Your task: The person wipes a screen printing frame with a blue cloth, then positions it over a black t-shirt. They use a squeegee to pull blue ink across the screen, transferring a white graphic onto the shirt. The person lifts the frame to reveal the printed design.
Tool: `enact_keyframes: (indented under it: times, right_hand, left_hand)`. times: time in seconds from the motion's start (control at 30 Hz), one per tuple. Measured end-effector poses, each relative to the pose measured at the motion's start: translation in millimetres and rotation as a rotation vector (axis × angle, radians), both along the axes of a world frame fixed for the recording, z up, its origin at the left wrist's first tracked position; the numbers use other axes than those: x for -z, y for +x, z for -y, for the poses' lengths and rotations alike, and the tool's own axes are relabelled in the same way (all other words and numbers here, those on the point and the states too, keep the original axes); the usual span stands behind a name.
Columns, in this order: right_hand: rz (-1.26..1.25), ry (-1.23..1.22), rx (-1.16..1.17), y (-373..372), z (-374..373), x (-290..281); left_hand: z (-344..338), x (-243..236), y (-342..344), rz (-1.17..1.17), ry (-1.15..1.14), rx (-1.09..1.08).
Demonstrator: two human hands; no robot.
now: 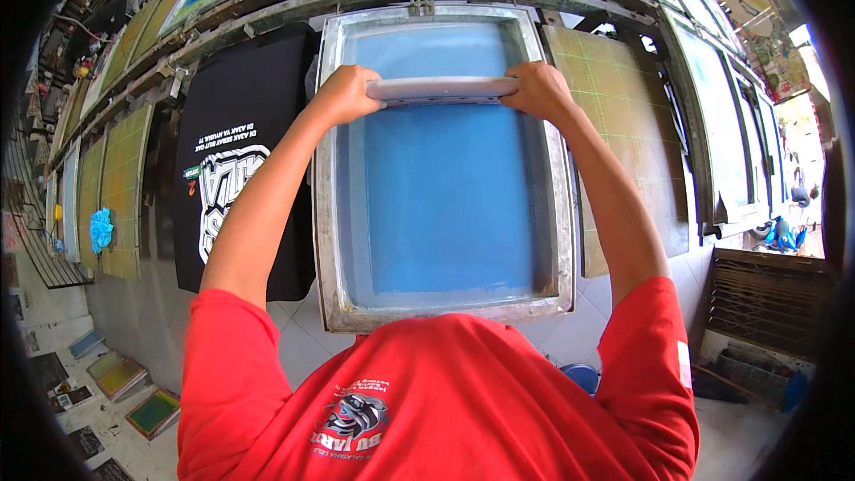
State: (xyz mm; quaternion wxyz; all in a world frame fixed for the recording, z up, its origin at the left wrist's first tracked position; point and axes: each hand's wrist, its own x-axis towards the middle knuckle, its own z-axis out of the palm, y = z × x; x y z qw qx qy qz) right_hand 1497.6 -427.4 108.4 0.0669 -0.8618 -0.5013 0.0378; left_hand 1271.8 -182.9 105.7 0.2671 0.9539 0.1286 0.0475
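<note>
My left hand (346,95) and my right hand (540,91) each grip one end of a pale squeegee (442,87). It lies crosswise over the far part of a blue screen-printing mesh (450,205). A worn metal frame (329,240) surrounds the mesh, and its far edge meets a hinge clamp (421,4) on a rail. Both arms are stretched forward, fingers wrapped round the squeegee. What lies under the screen is hidden.
To the left a black printed T-shirt (236,107) lies on a board. On the right stands a yellowish gridded board (614,107). More framed screens (708,116) line the rails. A crumpled blue cloth (101,230) rests on a far-left board. Small screens (153,411) lie on the floor.
</note>
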Motion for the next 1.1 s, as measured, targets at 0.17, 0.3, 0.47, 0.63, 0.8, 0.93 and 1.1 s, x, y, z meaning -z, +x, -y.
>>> enact_keyframes:
  times: [0.17,0.3,0.47,0.63,0.8,0.93,1.1]
  right_hand:
    - [0.017,0.050,-0.096,-55.3,73.3,-20.2]
    - [-0.031,0.123,-0.090,-144.7,168.4,-11.5]
    - [-0.125,0.136,-0.030,-236.6,245.7,9.2]
    - [-0.002,0.231,-0.025,-250.5,251.4,42.8]
    - [0.057,0.304,-0.075,-214.2,223.8,63.4]
    - [0.071,0.289,-0.096,-171.9,187.1,69.3]
    - [0.087,0.344,-0.132,-104.8,125.3,76.4]
  left_hand:
    - [63.1,-25.3,-72.8,-0.011,-0.038,-0.067]
    - [151.9,-15.5,-161.8,-0.002,0.002,-0.026]
    - [232.3,12.8,-241.1,-0.133,-0.073,0.002]
    - [241.3,52.7,-250.4,0.017,0.051,0.030]
    - [220.8,71.6,-224.7,0.066,0.131,0.010]
    - [183.1,75.2,-183.4,0.118,0.207,0.006]
    - [121.7,78.1,-121.0,0.066,0.233,-0.041]
